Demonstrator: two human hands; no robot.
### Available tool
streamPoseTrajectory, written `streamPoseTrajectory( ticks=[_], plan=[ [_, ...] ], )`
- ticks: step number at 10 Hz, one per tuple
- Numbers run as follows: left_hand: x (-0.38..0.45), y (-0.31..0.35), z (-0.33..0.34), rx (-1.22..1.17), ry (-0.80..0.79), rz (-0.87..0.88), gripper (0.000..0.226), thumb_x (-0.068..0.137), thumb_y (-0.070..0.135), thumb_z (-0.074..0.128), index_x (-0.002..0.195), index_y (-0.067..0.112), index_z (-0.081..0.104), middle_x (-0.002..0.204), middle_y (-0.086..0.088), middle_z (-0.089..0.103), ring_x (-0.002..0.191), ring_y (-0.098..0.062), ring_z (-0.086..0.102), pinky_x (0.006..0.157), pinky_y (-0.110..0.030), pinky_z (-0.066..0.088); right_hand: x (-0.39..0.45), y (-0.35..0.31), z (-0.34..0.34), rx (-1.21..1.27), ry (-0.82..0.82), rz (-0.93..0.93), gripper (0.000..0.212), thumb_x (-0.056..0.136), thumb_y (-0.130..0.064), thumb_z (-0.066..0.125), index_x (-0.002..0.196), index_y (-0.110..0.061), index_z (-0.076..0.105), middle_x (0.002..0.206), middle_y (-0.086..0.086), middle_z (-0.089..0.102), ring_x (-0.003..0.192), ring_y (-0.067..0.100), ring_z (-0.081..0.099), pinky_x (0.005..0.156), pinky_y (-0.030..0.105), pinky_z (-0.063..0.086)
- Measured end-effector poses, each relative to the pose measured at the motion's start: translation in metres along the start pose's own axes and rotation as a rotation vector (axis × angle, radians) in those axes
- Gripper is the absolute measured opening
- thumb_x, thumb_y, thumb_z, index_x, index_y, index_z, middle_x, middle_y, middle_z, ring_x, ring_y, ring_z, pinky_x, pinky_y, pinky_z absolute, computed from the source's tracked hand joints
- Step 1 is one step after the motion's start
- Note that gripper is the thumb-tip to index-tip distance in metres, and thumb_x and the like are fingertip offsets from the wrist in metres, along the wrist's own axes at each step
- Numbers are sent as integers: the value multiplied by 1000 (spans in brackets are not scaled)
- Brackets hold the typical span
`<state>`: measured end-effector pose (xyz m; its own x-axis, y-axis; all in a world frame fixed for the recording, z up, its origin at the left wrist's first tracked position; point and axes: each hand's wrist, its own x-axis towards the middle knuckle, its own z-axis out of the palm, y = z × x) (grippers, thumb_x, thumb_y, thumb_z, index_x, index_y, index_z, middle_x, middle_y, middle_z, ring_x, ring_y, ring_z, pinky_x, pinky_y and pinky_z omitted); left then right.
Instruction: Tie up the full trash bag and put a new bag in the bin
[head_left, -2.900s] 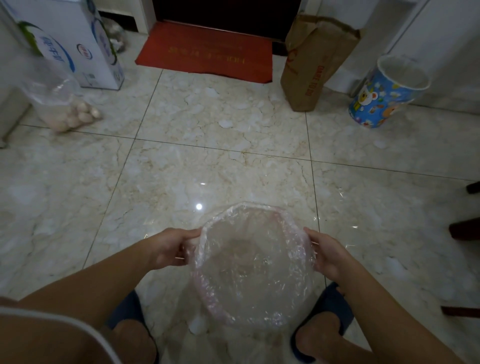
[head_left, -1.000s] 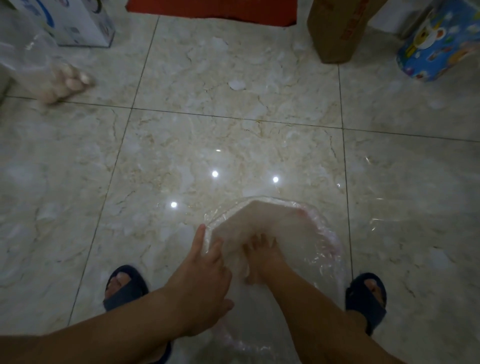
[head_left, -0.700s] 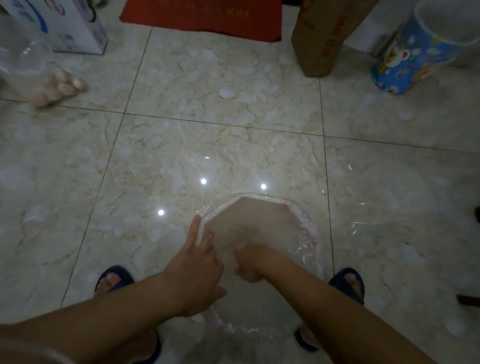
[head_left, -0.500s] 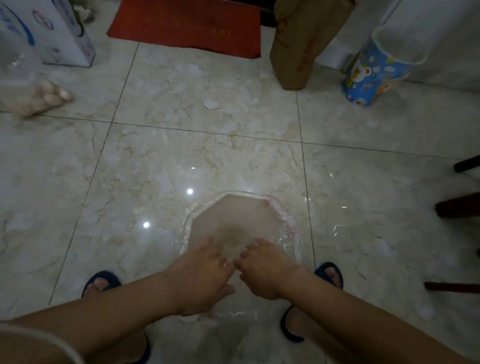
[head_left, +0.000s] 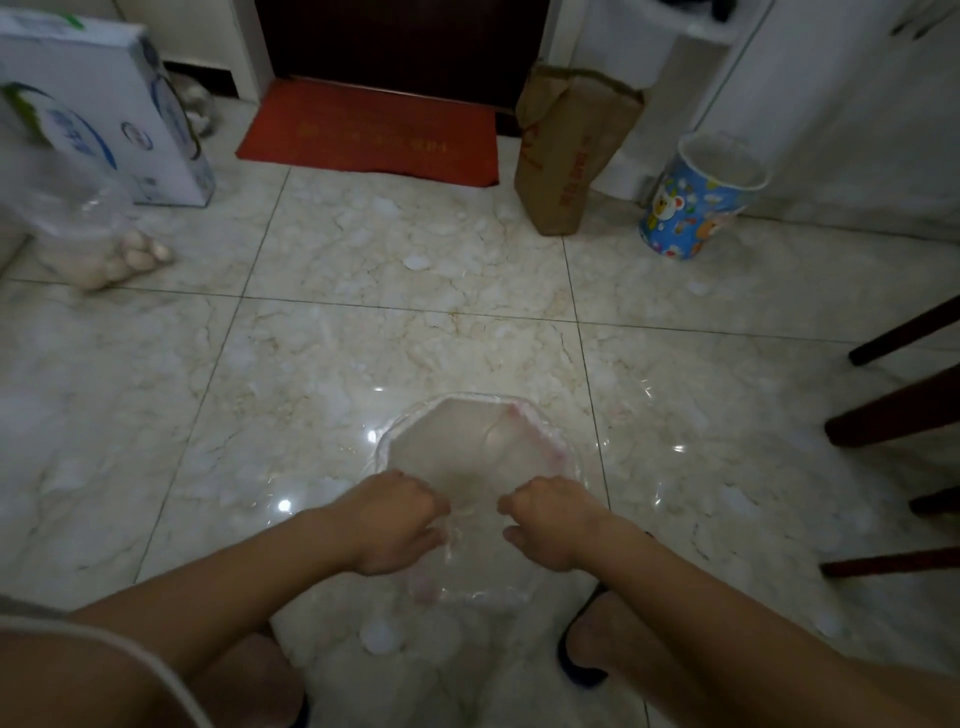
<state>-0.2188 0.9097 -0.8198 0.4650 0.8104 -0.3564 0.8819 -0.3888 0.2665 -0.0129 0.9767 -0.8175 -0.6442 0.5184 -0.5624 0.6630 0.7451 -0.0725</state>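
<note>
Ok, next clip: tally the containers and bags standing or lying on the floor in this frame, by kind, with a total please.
Bins: 2, the clear-lined bin under the left hand and right hand, and the blue cartoon bin
Paper bags: 1, brown paper bag
Clear plastic bags: 1, bag of eggs
Cartons: 1, white carton
Total: 5

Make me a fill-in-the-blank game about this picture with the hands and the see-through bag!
1. Both hands, left hand and right hand, grip the near edge of the clear ____ bag.
2. The mat by the door is ____.
3. The brown paper bag stands to the ____ of the cartoon bin.
4. The floor is covered in marble-look ____.

Missing words: plastic; red; left; tiles
</note>
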Motion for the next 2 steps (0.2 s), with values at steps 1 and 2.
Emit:
streamPoseTrajectory(
  ticks=[1, 2],
  plan=[
    [0, -5, -17, 119, 51, -81, 37, 97, 41, 42, 119, 16, 59, 111, -8, 68, 101, -28, 62, 84, -36, 48, -4, -3, -11, 79, -65, 82, 38, 98, -39, 48, 118, -10, 61, 121, 14, 62, 109, 31, 60, 87, 38, 48],
    [0, -2, -33, 186, -22, -84, 35, 97, 39, 44, 119, 16, 59, 114, -9, 67, 103, -28, 63, 84, -35, 47, -8, -5, -26, 72, -131, 95, 39, 99, -39, 48, 120, -7, 57, 125, 15, 59, 111, 31, 58, 80, 35, 43]
  ],
)
